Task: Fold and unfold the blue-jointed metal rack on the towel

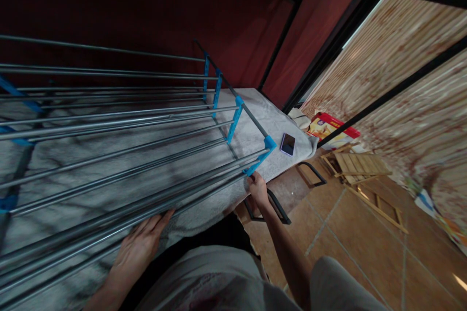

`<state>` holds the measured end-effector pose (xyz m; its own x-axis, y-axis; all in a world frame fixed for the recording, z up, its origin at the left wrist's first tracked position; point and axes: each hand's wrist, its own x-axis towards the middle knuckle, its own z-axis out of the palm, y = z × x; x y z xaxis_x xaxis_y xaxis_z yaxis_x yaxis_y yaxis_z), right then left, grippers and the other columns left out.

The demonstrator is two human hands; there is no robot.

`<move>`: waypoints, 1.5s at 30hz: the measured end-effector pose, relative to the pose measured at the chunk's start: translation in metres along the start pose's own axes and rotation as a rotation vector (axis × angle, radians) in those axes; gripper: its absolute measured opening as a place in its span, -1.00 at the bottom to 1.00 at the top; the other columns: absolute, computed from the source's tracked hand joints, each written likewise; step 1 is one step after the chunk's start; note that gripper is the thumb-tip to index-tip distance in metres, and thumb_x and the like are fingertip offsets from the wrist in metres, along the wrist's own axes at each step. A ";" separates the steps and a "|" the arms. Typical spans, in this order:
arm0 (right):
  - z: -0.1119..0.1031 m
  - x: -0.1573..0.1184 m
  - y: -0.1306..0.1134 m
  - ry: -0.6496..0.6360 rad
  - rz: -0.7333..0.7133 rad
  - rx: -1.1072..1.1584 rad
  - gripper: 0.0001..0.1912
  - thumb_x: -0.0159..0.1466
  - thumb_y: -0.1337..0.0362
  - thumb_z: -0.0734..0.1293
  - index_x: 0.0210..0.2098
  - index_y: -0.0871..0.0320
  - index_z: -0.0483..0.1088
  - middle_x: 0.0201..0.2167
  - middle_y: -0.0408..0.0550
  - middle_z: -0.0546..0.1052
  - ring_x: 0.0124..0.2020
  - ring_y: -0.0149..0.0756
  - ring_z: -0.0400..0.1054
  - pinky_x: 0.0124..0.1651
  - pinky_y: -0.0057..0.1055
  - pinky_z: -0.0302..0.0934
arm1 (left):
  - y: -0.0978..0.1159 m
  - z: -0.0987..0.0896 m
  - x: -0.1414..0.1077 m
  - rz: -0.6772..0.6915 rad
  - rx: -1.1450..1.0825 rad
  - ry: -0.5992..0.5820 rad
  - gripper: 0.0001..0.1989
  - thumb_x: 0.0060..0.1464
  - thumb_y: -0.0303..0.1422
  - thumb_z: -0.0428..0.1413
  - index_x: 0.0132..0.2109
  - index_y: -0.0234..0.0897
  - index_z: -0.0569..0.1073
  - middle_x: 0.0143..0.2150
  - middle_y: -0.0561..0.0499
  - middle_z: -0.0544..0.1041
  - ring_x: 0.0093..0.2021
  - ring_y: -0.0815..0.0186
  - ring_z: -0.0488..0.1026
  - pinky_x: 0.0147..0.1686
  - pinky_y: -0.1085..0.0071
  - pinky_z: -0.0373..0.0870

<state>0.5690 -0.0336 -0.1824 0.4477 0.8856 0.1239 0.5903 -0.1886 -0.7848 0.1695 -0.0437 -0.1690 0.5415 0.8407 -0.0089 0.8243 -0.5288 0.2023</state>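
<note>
A rack of grey metal tubes (pixel 175 120), joined by blue plastic connectors (pixel 235 119), lies across a grey cloth-covered surface (pixel 270 114). My left hand (pixel 146 238) rests against the lower tubes nearest my body, its fingers stretched out along them and partly hidden at the tips. At the near right corner of the rack, my right hand (pixel 258 188) is closed at the lower end of the front blue connector (pixel 260 156). The fingertips there are mostly hidden behind the thumb and knuckles.
A smartphone (pixel 288 144) lies on the cloth right of the rack. Beyond the edge, a folded wooden chair (pixel 361 165) and a red-yellow box (pixel 328 129) stand on the tiled floor (pixel 339 243). Black metal posts (pixel 288 39) rise behind, before a dark red wall (pixel 146 5).
</note>
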 end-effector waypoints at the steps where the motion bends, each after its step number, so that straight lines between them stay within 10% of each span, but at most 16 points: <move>1: -0.001 0.001 0.000 -0.006 0.000 -0.001 -0.77 0.20 0.27 0.21 -0.23 0.13 0.46 -0.32 -0.04 0.56 -0.27 -0.22 0.40 -0.12 -0.33 0.27 | -0.001 0.001 0.000 0.000 0.005 0.006 -0.37 0.20 -0.62 -0.19 0.34 -0.17 0.35 0.08 -0.11 0.56 0.06 0.16 0.51 0.06 0.25 0.45; 38: -0.002 0.000 -0.007 -0.011 0.017 0.025 -0.68 0.16 0.26 0.23 -0.15 0.14 0.52 -0.26 0.01 0.60 -0.18 -0.14 0.46 -0.03 -0.23 0.32 | -0.001 -0.011 0.006 0.027 -0.058 -0.085 -0.31 0.09 -0.65 -0.15 0.33 -0.18 0.36 0.19 -0.15 0.53 0.13 0.14 0.53 0.12 0.19 0.46; 45: -0.005 0.001 -0.019 0.017 0.112 -0.061 -0.77 0.19 0.13 0.24 -0.38 0.10 0.48 -0.48 -0.07 0.52 -0.39 -0.18 0.37 -0.23 -0.32 0.26 | -0.006 -0.014 0.001 0.049 -0.002 -0.038 -0.32 0.11 -0.64 -0.17 0.33 -0.17 0.36 0.23 -0.14 0.50 0.15 0.14 0.51 0.12 0.18 0.46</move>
<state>0.5617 -0.0313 -0.1642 0.5241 0.8503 0.0485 0.5755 -0.3117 -0.7561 0.1626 -0.0384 -0.1567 0.5874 0.8085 -0.0357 0.7960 -0.5693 0.2057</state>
